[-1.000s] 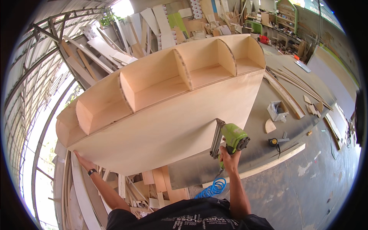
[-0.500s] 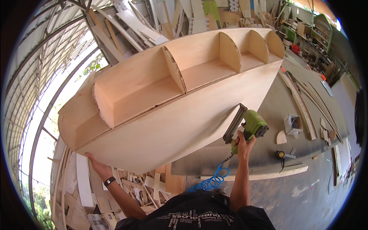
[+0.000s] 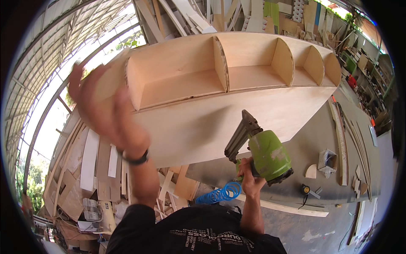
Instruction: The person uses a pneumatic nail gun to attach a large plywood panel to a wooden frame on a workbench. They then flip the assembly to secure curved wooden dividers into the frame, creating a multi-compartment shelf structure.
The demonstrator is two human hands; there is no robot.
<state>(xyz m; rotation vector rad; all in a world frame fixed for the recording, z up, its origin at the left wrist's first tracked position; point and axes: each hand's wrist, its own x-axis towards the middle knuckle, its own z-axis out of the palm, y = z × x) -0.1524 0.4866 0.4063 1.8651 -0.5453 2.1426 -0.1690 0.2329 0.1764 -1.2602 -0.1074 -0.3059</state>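
Before me lies a large pale plywood cabinet (image 3: 220, 122), long and curved at the top, split into several open compartments by upright rounded dividers (image 3: 220, 63). My right hand (image 3: 250, 175) is wrapped round the handle of a green nail gun (image 3: 270, 154), held above the near edge of the plywood panel with its dark magazine pointing to the upper left. A coiled blue air hose (image 3: 220, 192) hangs below it. Raised over the left end of the cabinet, my left hand (image 3: 108, 106) is blurred, with its fingers spread and nothing seen in it. A dark band is on that wrist.
On the grey table to the right lie a tape measure (image 3: 305, 189), a clear box (image 3: 327, 161), small wood offcuts (image 3: 311, 171) and long thin strips (image 3: 359, 148). Scrap boards (image 3: 89, 161) are heaped at the lower left. Loaded shelves (image 3: 376, 93) stand at the far right.
My left hand has let go of the cabinet's lower left corner and risen over its left end. The nail gun has come nearer to me. The whole view has shifted.
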